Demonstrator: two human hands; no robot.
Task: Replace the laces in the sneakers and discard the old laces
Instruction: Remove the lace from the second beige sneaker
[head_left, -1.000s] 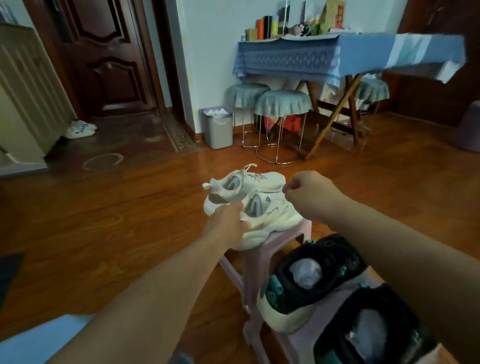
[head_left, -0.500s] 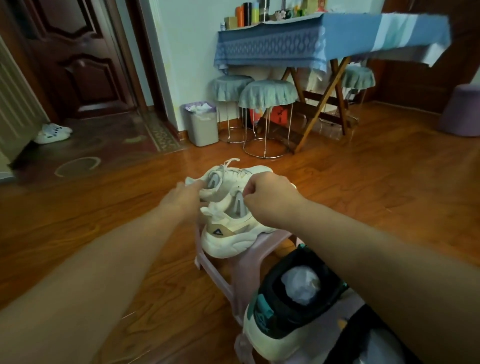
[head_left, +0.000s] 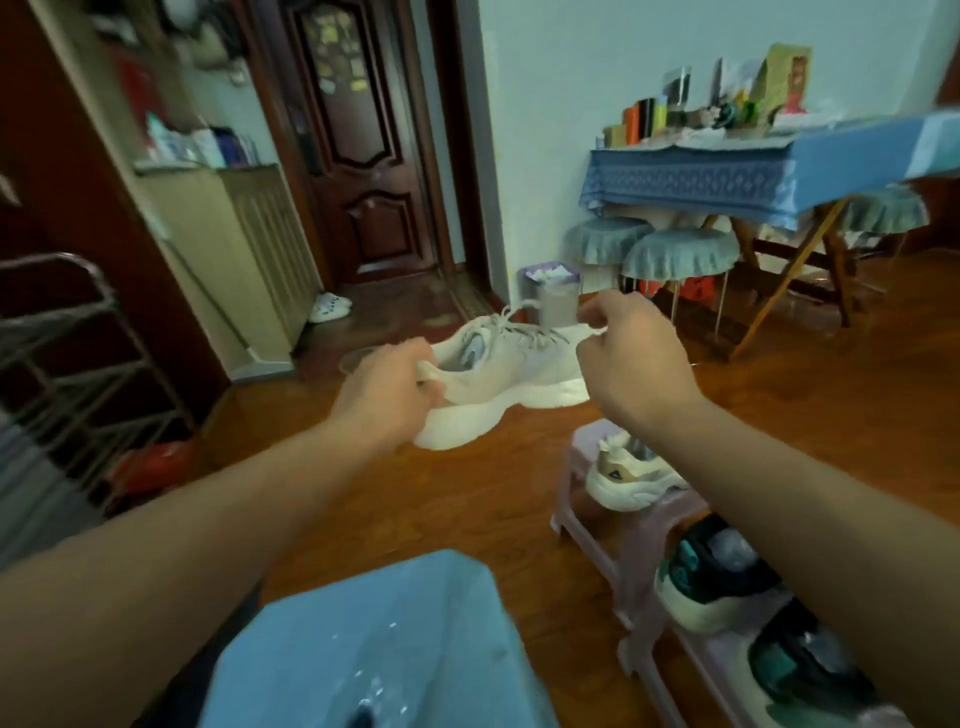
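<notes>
Nearest to the camera, at the bottom of the view, there is a light blue bag (head_left: 374, 644) with an open mouth, partly between the two forearms. To the right of it stands a pale pink plastic stool (head_left: 631, 558), and on its near part two dark sneakers with teal details (head_left: 711, 571) are lying, stuffed with white paper. On the far end of the same stool rests a white sneaker (head_left: 626, 475), its toe hidden behind the right forearm.

Further out, above the wooden floor (head_left: 498, 493), the person holds up the second white sneaker (head_left: 498, 371) in the air, well apart from the stool. The left hand (head_left: 387, 397) grips the heel part, with the fingers curled around the collar. The right hand (head_left: 631, 358) is closed with curled fingers at the toe side; it seems to pinch the shoe there, but the blur does not let one tell exactly what. The white laces (head_left: 524, 327) are threaded in the eyelets, with a loose loop standing up.

Behind the shoe a small grey trash bin (head_left: 553, 291) stands against the wall, partly covered by the right hand. Beside it are two round stools with green covers (head_left: 675, 252) under a table with a blue cloth (head_left: 701, 179). At the far left there are a metal rack (head_left: 78, 353) and a dark wooden door (head_left: 363, 156).
</notes>
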